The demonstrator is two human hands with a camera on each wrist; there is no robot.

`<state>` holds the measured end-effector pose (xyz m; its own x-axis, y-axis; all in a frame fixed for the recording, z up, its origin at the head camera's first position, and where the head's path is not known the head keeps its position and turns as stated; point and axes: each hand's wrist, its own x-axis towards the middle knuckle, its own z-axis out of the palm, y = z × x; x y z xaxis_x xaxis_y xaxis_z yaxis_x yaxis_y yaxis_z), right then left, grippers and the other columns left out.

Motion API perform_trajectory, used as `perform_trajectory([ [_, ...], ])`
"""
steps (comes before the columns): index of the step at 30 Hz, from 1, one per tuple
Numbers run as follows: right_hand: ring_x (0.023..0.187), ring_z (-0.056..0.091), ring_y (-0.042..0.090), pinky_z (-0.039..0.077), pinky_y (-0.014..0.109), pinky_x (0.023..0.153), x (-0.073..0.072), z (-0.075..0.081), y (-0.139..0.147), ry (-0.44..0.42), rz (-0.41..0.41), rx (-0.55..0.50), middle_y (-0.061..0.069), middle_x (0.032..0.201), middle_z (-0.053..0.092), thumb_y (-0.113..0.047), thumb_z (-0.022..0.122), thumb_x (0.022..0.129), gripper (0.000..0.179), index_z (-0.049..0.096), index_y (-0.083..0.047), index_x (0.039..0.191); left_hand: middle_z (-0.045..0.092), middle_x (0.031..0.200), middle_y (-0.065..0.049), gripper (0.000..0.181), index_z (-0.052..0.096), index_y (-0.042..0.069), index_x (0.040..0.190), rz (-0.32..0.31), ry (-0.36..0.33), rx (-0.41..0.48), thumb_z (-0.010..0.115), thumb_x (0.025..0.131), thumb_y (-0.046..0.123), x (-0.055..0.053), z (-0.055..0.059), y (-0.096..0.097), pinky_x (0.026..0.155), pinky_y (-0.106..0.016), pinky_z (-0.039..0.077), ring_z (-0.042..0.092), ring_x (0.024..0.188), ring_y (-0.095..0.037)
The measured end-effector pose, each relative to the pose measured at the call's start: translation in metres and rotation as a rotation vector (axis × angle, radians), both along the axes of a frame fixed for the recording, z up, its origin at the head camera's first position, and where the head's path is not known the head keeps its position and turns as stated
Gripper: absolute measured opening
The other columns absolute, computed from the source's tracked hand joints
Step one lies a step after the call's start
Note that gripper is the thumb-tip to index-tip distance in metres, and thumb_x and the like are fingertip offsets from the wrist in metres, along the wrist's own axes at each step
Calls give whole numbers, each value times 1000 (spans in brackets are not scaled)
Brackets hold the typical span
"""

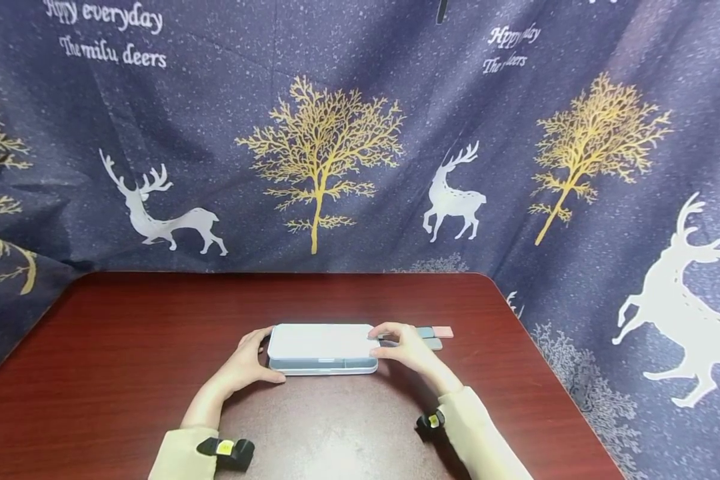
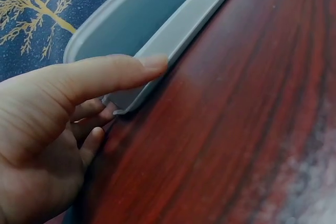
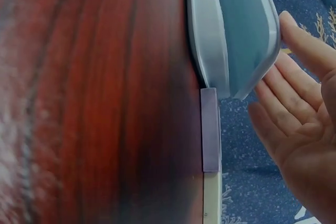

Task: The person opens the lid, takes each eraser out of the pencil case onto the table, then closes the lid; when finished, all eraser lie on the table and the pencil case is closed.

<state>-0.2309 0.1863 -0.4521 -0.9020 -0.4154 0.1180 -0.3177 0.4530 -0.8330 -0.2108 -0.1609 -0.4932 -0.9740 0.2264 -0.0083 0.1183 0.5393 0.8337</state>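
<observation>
A long white pencil case (image 1: 321,341) lies on the table, its lid raised partway above the tray-like base (image 1: 330,371). A blue-grey inside (image 2: 142,19) shows between them in the left wrist view. Around its left end curls my left hand (image 1: 243,360), thumb on the base's front edge and the other fingers at the end wall. At the right end my right hand (image 1: 411,350) holds the lid (image 3: 273,22) by its edge between thumb and fingers. Most of the base is hidden under the lid.
Beside the right end lie small flat pieces, among them a pink one (image 1: 443,332) and a grey one (image 1: 434,344). They partly hide behind my right hand. The red-brown table (image 1: 156,320) ends at a dark blue cloth (image 1: 360,220) printed with deer and trees.
</observation>
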Motion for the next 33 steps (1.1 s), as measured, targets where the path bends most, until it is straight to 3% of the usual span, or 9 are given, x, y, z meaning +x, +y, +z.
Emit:
perform_trajectory([
  [11,114,64,32,50,44,104,3,-5,-2,103,46,101,12,110,71,-11,81,78,35,69,-2,110,28,151,-30,115,27,-6,149,-27,-13,-28,93,60,29,3,5,2,114,-64,30,21,140,-47],
  [22,116,62,29,51,44,101,6,1,-7,245,43,297,8,116,70,-15,83,74,43,69,-8,115,32,151,-29,100,32,-2,148,-48,69,-42,87,71,31,1,4,0,109,-67,34,24,138,-50],
  [33,127,55,29,46,48,107,2,-2,-7,144,25,280,10,130,64,-14,84,73,60,63,-5,128,31,151,-29,102,31,-2,148,-44,45,-35,87,70,31,1,5,1,111,-68,31,22,139,-50],
])
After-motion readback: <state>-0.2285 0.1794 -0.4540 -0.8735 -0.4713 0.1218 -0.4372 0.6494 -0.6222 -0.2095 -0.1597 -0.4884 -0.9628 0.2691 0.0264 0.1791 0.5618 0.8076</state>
